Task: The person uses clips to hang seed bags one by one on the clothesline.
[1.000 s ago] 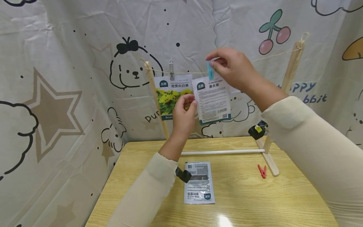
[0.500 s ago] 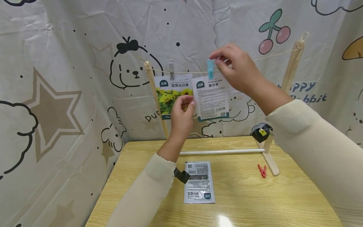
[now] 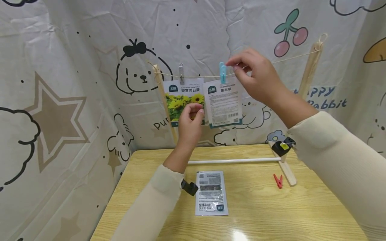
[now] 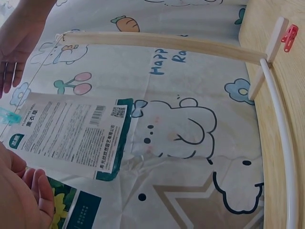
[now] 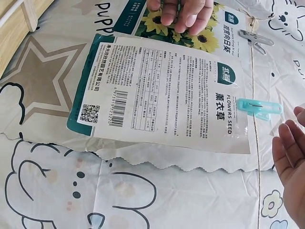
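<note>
A white seed packet (image 3: 224,103) hangs from the string, held by a light blue clothespin (image 3: 222,73). Just right of that clothespin is my right hand (image 3: 256,77), its fingers loosely bent; the right wrist view shows a gap between fingertips and clothespin (image 5: 259,107). My left hand (image 3: 190,125) is in front of a sunflower seed packet (image 3: 181,100), holding nothing, with fingers relaxed and apart from the white packet (image 4: 71,133). A grey clothespin (image 3: 181,74) fixes the sunflower packet to the string at left.
The string runs between two wooden posts (image 3: 312,67), joined low down by a white rod (image 3: 235,161). On the wooden table (image 3: 256,207) lie another seed packet (image 3: 211,193) and a red clothespin (image 3: 278,181). A printed cloth (image 3: 90,33) hangs behind.
My right hand has let go of the light blue clothespin and moved right. My left hand has drawn away leftward from the white packet, which now hangs from the string.
</note>
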Demonstrator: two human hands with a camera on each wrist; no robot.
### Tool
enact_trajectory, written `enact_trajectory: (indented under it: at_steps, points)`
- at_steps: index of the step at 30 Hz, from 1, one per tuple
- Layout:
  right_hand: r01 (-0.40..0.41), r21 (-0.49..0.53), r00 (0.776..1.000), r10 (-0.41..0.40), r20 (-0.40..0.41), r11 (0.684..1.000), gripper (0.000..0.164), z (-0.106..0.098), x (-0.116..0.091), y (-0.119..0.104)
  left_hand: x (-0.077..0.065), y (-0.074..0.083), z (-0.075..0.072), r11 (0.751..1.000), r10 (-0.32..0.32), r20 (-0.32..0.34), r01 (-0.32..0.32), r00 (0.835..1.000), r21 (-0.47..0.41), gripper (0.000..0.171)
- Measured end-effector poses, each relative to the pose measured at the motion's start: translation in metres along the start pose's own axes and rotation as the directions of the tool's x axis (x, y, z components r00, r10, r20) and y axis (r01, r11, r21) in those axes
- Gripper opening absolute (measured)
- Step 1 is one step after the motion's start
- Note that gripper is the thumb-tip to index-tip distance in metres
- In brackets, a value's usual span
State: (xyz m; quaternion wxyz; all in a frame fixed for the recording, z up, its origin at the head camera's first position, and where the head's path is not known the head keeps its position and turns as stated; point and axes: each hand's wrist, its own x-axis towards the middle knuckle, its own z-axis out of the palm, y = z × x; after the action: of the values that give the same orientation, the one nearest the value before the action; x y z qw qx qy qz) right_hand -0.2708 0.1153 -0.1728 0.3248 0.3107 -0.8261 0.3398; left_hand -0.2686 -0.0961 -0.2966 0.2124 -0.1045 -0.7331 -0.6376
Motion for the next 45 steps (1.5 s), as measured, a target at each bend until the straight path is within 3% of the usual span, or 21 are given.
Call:
enact_trajectory:
  at_steps: [17,28,45]
  points:
    - [-0.033,-0.01,0.999,0.033,-0.02,0.999,0.024,-0.006,-0.021,0.011,-0.008,-0.006,-0.01,1.0,0.002,0.019,-0.002,1.0,0.003,0.017]
    - [-0.008,-0.036,1.0,0.008,-0.019,0.999,0.023,-0.007,-0.032,0.016,-0.015,-0.005,-0.011,1.0,-0.011,-0.009,0.012,1.0,0.024,0.016]
    - [-0.063,-0.04,0.998,0.062,-0.021,0.997,0.024,-0.009,-0.046,0.025,-0.018,-0.012,-0.016,1.0,-0.026,0.008,0.026,1.0,0.009,0.019]
